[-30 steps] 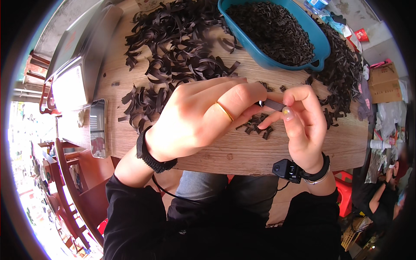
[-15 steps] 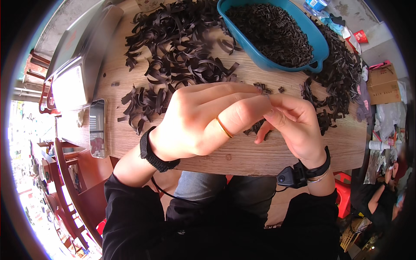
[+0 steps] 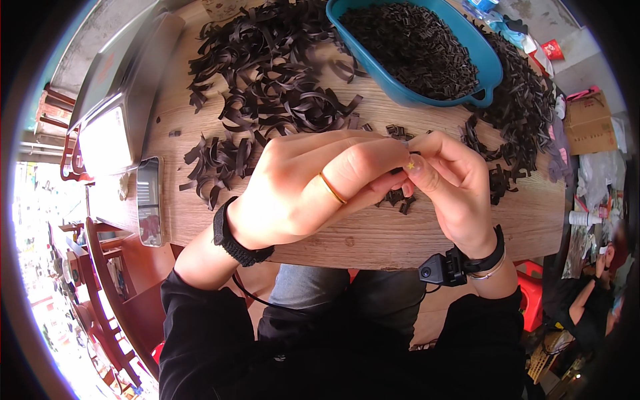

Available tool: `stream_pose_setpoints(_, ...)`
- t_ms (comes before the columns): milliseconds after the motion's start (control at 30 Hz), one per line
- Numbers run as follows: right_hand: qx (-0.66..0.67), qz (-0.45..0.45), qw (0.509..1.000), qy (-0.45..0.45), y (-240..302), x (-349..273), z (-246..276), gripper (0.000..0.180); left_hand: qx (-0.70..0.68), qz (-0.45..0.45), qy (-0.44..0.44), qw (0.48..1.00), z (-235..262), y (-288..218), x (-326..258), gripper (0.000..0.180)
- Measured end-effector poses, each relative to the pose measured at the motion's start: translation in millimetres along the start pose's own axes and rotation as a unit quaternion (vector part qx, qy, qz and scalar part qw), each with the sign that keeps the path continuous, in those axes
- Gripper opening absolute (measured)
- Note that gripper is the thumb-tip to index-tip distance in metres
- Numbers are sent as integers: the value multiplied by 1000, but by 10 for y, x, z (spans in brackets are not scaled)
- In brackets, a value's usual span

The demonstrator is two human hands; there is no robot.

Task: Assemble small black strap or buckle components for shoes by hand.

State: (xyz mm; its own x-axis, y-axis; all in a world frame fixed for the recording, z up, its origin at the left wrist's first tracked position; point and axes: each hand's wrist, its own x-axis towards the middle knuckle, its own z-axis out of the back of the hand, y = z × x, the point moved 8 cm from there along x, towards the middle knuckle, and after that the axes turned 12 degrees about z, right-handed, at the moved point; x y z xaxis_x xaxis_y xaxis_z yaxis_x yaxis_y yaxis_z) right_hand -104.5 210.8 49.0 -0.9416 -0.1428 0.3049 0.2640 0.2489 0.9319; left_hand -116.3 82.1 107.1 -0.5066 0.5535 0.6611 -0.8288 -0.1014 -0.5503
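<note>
Over the front of the wooden table, my left hand and my right hand meet at the fingertips. Both are closed in a pinch. Between the tips a small black piece just shows; the fingers cover most of it. Beneath and behind the hands lie several small black folded pieces. Left of them, loose black strips are heaped across the table, with a smaller bunch of strips nearest my left wrist.
A blue basin full of small black pieces stands at the back, with more black strips heaped on its right. A phone and a grey box-like device are at the left. A red stool stands lower right.
My left fingers have curled in closer to the right fingertips. The right thumb and forefinger have drawn together into a tighter pinch, and a dark piece now shows between them.
</note>
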Motion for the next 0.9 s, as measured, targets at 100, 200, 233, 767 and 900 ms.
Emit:
stream_pose_setpoints(100, 14, -1, 1000, -7, -9, -3, 18, 16, 5, 8, 2, 1000, -17, 3, -2, 37)
stream_pose_setpoints(200, 38, 4, 999, -10, -9, 1, 21, 13, 10, 9, 0, 1000, -11, -8, 7, 37)
stream_pose_setpoints(233, 41, 2, 999, -8, -4, 4, 17, 12, 10, 9, 1, 1000, -7, -16, 5, 37)
stream_pose_setpoints(767, 21, -14, 999, -22, -33, 3, 46, 11, 54, 37, 9, 998, -34, 9, 10, 37)
stream_pose_setpoints(900, -163, 46, 984, -61, 292, 120, 368, 11, 127, 157, -8, 979, 45, 207, 22, 26)
